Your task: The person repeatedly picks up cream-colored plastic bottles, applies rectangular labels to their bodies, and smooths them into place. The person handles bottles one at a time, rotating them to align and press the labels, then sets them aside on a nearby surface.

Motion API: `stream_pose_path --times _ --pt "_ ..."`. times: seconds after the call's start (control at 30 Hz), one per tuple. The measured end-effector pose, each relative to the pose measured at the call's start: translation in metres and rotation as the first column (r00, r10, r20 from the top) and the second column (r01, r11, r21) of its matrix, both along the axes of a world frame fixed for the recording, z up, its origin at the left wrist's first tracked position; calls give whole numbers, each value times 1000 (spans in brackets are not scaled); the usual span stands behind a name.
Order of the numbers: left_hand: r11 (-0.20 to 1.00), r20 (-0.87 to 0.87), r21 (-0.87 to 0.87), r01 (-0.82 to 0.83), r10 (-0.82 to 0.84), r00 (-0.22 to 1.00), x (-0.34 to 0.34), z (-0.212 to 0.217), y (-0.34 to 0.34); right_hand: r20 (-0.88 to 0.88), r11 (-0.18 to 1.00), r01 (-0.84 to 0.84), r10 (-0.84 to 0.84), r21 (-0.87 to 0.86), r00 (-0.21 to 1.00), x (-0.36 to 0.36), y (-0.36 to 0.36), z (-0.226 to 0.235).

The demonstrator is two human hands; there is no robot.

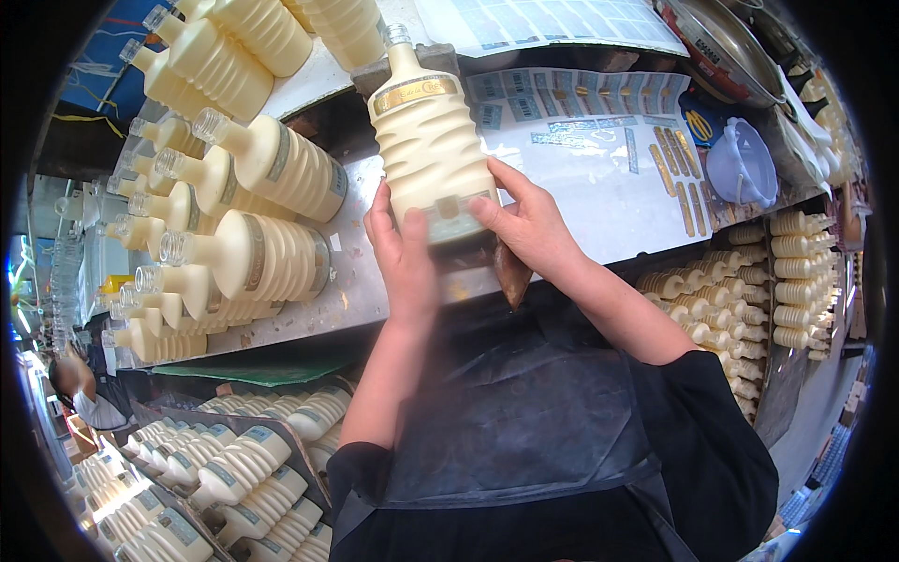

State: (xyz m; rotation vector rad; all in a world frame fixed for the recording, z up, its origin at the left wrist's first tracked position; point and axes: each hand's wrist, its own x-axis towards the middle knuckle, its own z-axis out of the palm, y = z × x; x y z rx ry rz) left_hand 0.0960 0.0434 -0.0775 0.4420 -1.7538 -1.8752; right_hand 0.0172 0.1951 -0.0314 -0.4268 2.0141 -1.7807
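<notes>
A cream-coloured ribbed bottle (428,131) with a clear uncapped neck and a gold band label lies on the metal worktop (351,281), neck pointing away from me. My left hand (403,258) grips its base from the left. Fingers of my right hand (529,225) press on a small label at the bottle's lower end from the right. Both forearms come up from the lower middle over a dark apron.
Several similar cream bottles (253,253) lie stacked on the worktop to the left. Label sheets (581,112) cover the worktop on the right, beside a blue plastic jug (744,164). Bottles fill a crate (243,468) below left and shelves (749,290) at right. Another person (80,389) is far left.
</notes>
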Motion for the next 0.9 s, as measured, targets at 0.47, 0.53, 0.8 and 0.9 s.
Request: stream_pose_path --times 0.47,0.53,0.8,0.9 --pt "987 -76 145 65 -54 996 12 -2 -3 206 993 -35 58 -112 977 -11 18 -17" --pt "965 -123 244 92 -64 990 12 0 -3 290 995 -71 90 -73 953 -12 23 -14" --pt "986 -69 163 26 -15 997 9 5 4 139 991 -6 26 -137 990 -1 9 -18" --pt "981 -66 191 14 -2 998 10 4 4 142 993 -50 66 -111 988 -4 11 -17"
